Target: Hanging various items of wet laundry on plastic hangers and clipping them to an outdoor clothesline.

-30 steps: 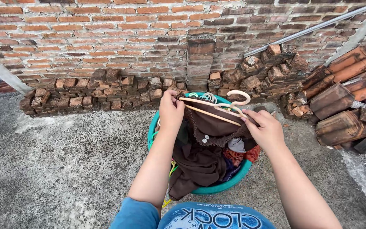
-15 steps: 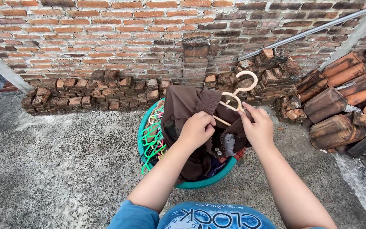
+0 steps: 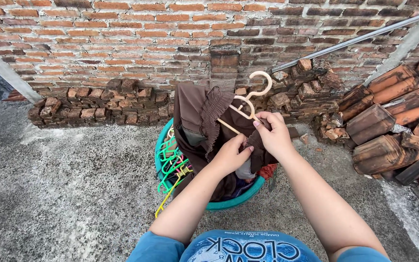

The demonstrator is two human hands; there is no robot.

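Far left: grey concrete floor (image 3: 64, 194), rough and speckled, running up to a red brick wall (image 3: 122, 39) with a low row of loose bricks (image 3: 93, 104) at its foot.

Left of centre: teal round basin (image 3: 162, 145) standing on the floor just before the loose bricks. Bundle of green and yellow plastic hangers (image 3: 170, 165) spilling over its left rim, one yellow end touching the floor.

Centre: brown frilled garment (image 3: 195, 114) raised above the basin, lower part trailing into it among other laundry. Left hand (image 3: 231, 155) below the garment's neckline, fingers closed on a fold of the brown cloth. Cream hangers (image 3: 248, 99), two hooks visible, seated in the garment's neck, hooks pointing up and right against the wall.

Right of centre: right hand (image 3: 275, 136) just beside the left, fingers pinched on the cloth and the hanger bar near the hooks. Hands nearly touching. Red cloth (image 3: 267, 171) showing at the basin's right rim, under the right wrist.

Far right: stacked clay roof tiles (image 3: 394, 126) against the wall, with a grey metal pipe (image 3: 360, 34) slanting above them.

Bottom edge: blue shirt (image 3: 243, 247).
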